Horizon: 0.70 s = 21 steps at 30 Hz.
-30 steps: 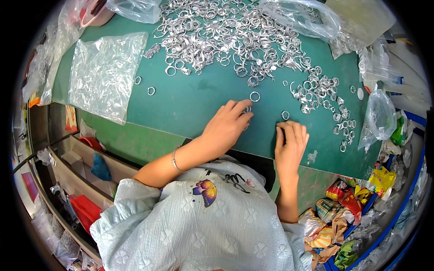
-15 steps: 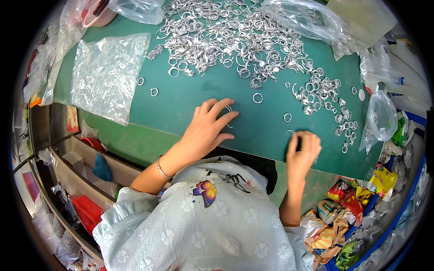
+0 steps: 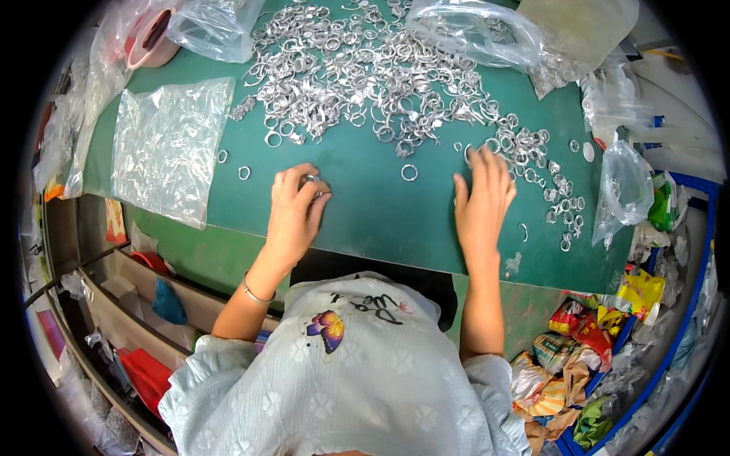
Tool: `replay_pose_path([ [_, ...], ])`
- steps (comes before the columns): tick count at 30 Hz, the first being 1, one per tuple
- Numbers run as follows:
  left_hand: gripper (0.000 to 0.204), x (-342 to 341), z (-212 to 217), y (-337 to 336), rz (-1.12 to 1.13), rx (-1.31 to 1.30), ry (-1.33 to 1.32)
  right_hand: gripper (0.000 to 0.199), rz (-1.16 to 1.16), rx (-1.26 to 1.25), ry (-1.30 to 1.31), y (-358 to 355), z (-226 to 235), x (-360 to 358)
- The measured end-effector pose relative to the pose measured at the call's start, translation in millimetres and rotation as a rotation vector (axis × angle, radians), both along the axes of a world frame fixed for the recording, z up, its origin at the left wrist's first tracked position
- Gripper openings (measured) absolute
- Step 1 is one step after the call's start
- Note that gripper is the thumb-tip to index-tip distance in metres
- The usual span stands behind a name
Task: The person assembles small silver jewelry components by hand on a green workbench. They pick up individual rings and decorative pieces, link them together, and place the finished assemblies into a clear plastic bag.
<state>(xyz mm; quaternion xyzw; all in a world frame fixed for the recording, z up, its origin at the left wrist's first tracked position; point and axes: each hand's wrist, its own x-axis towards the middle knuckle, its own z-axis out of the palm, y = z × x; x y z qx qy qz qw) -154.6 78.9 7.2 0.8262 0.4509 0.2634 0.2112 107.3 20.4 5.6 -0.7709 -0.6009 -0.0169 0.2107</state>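
My left hand (image 3: 293, 207) is closed with silvery rings (image 3: 312, 180) between its thumb and fingers, just above the green table. Its fingers partly hide them, so their number cannot be told. My right hand (image 3: 484, 205) stretches away from me with its thumb apart. Its slightly blurred fingertips touch or nearly touch a ring (image 3: 493, 144) at the edge of the smaller right-hand cluster (image 3: 532, 150). Between the hands lies a single ring (image 3: 409, 172). A thin open band (image 3: 524, 232) rests to the right of my right wrist.
A large heap of silvery rings (image 3: 334, 76) covers the far middle of the green table (image 3: 365, 213). One clear plastic bag (image 3: 171, 148) lies flat at left; another bag (image 3: 623, 186) is at right. Colourful packets (image 3: 578, 334) fill a blue-edged rack below right.
My left hand has drawn left and closed round rings. My right hand has gone from the near edge out to the right-hand cluster, its fingers extending. The whole view has shifted slightly.
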Motion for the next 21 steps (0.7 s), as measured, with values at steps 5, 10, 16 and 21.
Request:
replay_pose_path([
  [5,0.023,11.5,5.7,-10.7,0.031,-0.012,-0.055,0.021,0.227,-0.063,0.135,-36.5,11.6,-6.8],
  [10,0.027,43.8,9.5,-19.0,-0.180,-0.074,-0.093,0.013,0.010,0.055,0.051,-60.6,3.3,24.8],
  [16,0.034,106.5,9.8,-13.1,-0.256,0.011,-0.022,0.031,-0.128,0.111,0.047,-54.0,6.5,21.3],
  [21,0.021,112.3,-1.1,-8.2,-0.236,-0.020,-0.003,0.044,-0.239,0.047,-0.022,-60.0,4.9,20.6],
])
